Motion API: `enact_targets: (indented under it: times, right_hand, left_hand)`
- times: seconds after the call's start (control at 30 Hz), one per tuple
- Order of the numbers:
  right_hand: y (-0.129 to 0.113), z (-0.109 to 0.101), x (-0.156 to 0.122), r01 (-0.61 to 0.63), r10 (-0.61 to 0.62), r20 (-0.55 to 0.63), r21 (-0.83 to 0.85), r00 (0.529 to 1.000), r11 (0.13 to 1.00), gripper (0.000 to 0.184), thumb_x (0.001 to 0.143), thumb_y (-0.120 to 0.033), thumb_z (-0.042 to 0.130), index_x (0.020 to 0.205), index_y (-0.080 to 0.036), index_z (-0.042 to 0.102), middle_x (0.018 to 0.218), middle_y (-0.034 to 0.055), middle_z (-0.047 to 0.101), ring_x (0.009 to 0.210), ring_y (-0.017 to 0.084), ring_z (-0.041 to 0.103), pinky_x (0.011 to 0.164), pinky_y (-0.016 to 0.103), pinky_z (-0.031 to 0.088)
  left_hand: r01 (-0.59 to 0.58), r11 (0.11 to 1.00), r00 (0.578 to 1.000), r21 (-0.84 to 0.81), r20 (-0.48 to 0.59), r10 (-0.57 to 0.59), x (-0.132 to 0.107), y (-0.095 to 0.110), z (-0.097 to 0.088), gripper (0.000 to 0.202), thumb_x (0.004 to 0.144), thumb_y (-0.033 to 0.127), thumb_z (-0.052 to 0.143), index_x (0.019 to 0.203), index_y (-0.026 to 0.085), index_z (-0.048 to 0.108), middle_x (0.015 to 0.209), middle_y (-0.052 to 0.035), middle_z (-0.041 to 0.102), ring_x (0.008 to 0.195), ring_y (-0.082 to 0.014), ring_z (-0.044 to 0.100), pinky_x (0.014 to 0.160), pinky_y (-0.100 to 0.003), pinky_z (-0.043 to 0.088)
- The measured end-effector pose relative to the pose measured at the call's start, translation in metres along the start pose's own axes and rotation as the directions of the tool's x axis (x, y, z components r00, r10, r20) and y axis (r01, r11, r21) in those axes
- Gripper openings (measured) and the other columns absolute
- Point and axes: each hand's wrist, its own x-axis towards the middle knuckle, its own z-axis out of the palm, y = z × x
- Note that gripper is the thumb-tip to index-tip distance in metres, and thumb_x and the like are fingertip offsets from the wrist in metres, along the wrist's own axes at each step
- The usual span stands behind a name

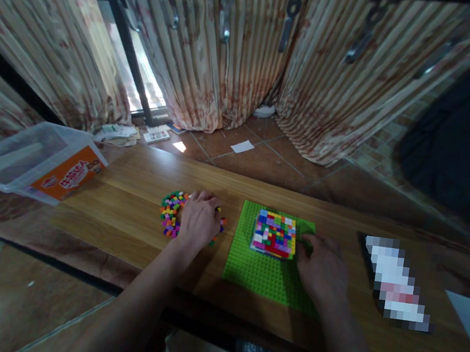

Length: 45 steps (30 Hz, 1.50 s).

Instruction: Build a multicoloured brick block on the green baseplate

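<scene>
My left hand (pixel 201 218) reaches down over the right part of a heap of small coloured toy bricks (pixel 168 212). Its fingers are curled together and their tips are hidden, so I cannot make out what is in them. To the right, a green baseplate (pixel 244 269) lies flat, carrying a square block of multicoloured bricks (pixel 274 234) built several layers high. My right hand (pixel 322 268) is over the baseplate's right edge, close beside the block. Its fingers are bent inward, and whatever they hold is too small to make out.
A clear plastic box (pixel 21 156) with an orange label stands at the left end of the wooden table (pixel 127 208). A blurred-out dark-edged flat object (pixel 396 284) lies on the right, near a white sheet (pixel 469 322). Curtains (pixel 240 67) hang behind; papers (pixel 119 133) lie beyond the table.
</scene>
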Motion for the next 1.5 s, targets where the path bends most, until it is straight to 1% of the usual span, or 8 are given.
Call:
enact_targets:
  times: [0.33, 0.47, 0.63, 0.77, 0.93, 1.13, 1.4, 1.5]
  right_hand:
    - [-0.003, -0.004, 0.001, -0.008, 0.008, 0.020, 0.005, 1.000, 1.000, 0.027, 0.088, -0.028, 0.050, 0.105, -0.016, 0.067, 0.110, 0.0124, 0.061, 0.105, 0.027, 0.054, 0.091, 0.039, 0.043]
    - [-0.004, -0.005, 0.001, -0.026, 0.026, 0.023, 0.025, 0.999, 0.999, 0.026, 0.088, -0.027, 0.051, 0.105, -0.016, 0.067, 0.110, 0.0127, 0.061, 0.105, 0.027, 0.054, 0.089, 0.038, 0.043]
    - [-0.004, -0.006, 0.001, -0.018, 0.017, 0.020, 0.040, 1.000, 0.999, 0.026, 0.088, -0.025, 0.051, 0.105, -0.015, 0.067, 0.109, 0.0131, 0.061, 0.105, 0.027, 0.053, 0.089, 0.038, 0.043]
    - [-0.003, -0.005, 0.001, -0.014, 0.013, 0.022, 0.046, 1.000, 0.999, 0.026, 0.088, -0.026, 0.051, 0.106, -0.015, 0.067, 0.109, 0.0131, 0.061, 0.105, 0.027, 0.053, 0.089, 0.039, 0.043]
    - [-0.002, -0.004, 0.000, -0.014, 0.013, 0.013, 0.050, 1.000, 0.999, 0.025, 0.087, -0.026, 0.051, 0.105, -0.017, 0.067, 0.108, 0.0118, 0.061, 0.106, 0.027, 0.052, 0.089, 0.039, 0.043]
    - [-0.003, -0.007, 0.001, -0.017, 0.015, 0.026, 0.047, 1.000, 0.999, 0.027, 0.088, -0.025, 0.052, 0.108, -0.015, 0.066, 0.110, 0.0125, 0.061, 0.107, 0.028, 0.053, 0.090, 0.039, 0.042]
    - [-0.005, -0.009, 0.001, -0.030, 0.028, 0.047, 0.056, 0.998, 0.998, 0.027, 0.088, -0.025, 0.052, 0.108, -0.015, 0.066, 0.113, 0.0139, 0.061, 0.108, 0.028, 0.053, 0.090, 0.039, 0.043]
    - [-0.005, -0.009, 0.000, -0.034, 0.031, 0.039, 0.059, 0.999, 0.998, 0.027, 0.088, -0.025, 0.051, 0.108, -0.015, 0.066, 0.113, 0.0142, 0.061, 0.108, 0.028, 0.053, 0.089, 0.039, 0.043]
  left_hand:
    - [0.041, 0.996, 0.999, 0.074, -0.003, -0.040, 0.000, 0.006, 0.002, 0.016, 0.079, 0.015, 0.055, 0.085, 0.017, 0.069, 0.094, -0.0112, 0.068, 0.092, -0.0260, 0.059, 0.089, -0.040, 0.044]
    - [0.028, 0.999, 0.999, 0.039, -0.025, -0.027, 0.000, 0.014, -0.003, 0.015, 0.081, 0.016, 0.052, 0.087, 0.015, 0.066, 0.091, -0.0118, 0.068, 0.091, -0.0269, 0.060, 0.085, -0.039, 0.045]
    - [0.022, 0.970, 0.999, -0.242, -0.029, -0.030, -0.005, 0.029, -0.005, 0.012, 0.083, 0.018, 0.052, 0.088, 0.018, 0.063, 0.085, -0.0054, 0.067, 0.080, -0.0193, 0.062, 0.074, -0.030, 0.047]
    - [-0.039, 0.834, 0.999, -0.550, 0.008, 0.052, -0.009, 0.039, -0.002, 0.012, 0.083, 0.016, 0.052, 0.086, 0.020, 0.063, 0.085, -0.0022, 0.066, 0.077, -0.0140, 0.061, 0.071, -0.025, 0.048]
    - [-0.055, 0.707, 0.996, -0.705, 0.014, 0.091, -0.010, 0.048, -0.003, 0.015, 0.080, 0.012, 0.053, 0.083, 0.020, 0.066, 0.084, -0.0022, 0.065, 0.079, -0.0137, 0.062, 0.074, -0.025, 0.050]
    - [-0.103, 0.690, 0.990, -0.716, -0.007, 0.141, -0.013, 0.052, -0.006, 0.020, 0.079, 0.009, 0.054, 0.084, 0.021, 0.070, 0.091, -0.0031, 0.066, 0.085, -0.0143, 0.063, 0.080, -0.026, 0.051]
    - [-0.086, 0.730, 0.994, -0.678, -0.006, 0.111, -0.014, 0.054, 0.001, 0.027, 0.079, 0.009, 0.057, 0.102, 0.020, 0.066, 0.091, -0.0033, 0.067, 0.085, -0.0145, 0.064, 0.080, -0.027, 0.052]
    - [-0.129, 0.722, 0.989, -0.680, -0.033, 0.145, -0.015, 0.056, 0.002, 0.028, 0.079, 0.009, 0.057, 0.104, 0.019, 0.064, 0.092, -0.0032, 0.068, 0.083, -0.0134, 0.064, 0.080, -0.026, 0.053]
